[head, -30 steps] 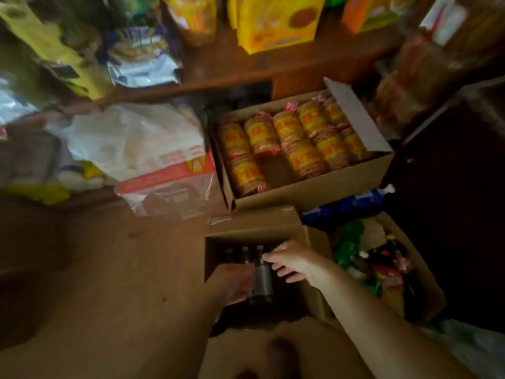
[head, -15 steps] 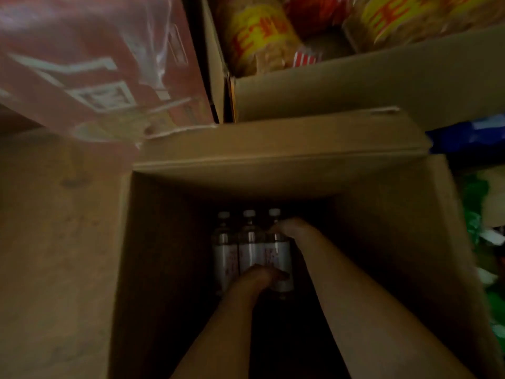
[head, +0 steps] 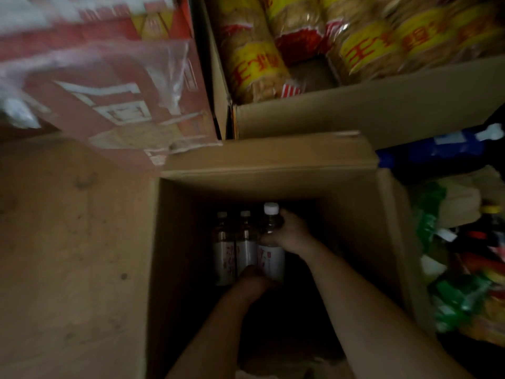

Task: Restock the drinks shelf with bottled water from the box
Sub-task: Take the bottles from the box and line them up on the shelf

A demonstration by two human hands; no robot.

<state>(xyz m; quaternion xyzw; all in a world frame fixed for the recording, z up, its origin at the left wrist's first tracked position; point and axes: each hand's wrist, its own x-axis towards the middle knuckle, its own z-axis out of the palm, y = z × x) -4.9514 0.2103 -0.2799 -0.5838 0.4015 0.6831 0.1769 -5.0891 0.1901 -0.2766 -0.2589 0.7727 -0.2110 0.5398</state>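
Observation:
An open cardboard box (head: pixel 355 214) stands on the floor below me. Three water bottles with white caps and white labels stand in a row deep inside it. My right hand (head: pixel 291 232) grips the rightmost bottle (head: pixel 270 258) round its neck, and that bottle sits higher than the other two. My left hand (head: pixel 252 280) is low in the box against the base of the middle bottle (head: pixel 246 242); its fingers are hidden in the dark. The left bottle (head: pixel 222 247) stands untouched.
Behind the box sits another carton (head: pixel 355 110) full of yellow-labelled biscuit packs. A red package in clear plastic (head: pixel 109 86) leans at the upper left. Blue and green packets (head: pixel 451 269) crowd the right side. Brown floor (head: pixel 68 255) lies to the left.
The camera has moved down close over the box. My right hand has taken the rightmost bottle by the neck and raised it slightly above the other two.

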